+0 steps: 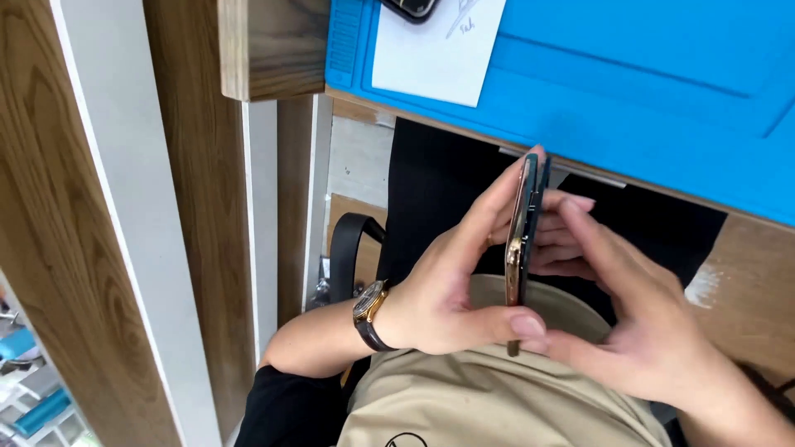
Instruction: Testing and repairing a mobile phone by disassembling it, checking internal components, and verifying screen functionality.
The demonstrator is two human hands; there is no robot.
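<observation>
The gold-edged smartphone [519, 248] stands on edge over the person's lap, just off the near rim of the blue work mat [662, 91], with a dark case or back panel [540, 194] riding along its far side. The left hand [447, 290] clamps it: thumb pressed on the lower end at about 6 o'clock, fingers stretched up the flat face toward 12 o'clock. The right hand [629, 306] closes on it from 3 o'clock, fingertips curled against the dark panel. Whether that panel is seated or partly lifted cannot be told. The risk, as I judge it, is a slip: the phone is pinched mostly at its ends, clear of the mat, so a sudden release of the panel could send it to the floor. Hard prying from 3 o'clock could also bend the thin panel.
</observation>
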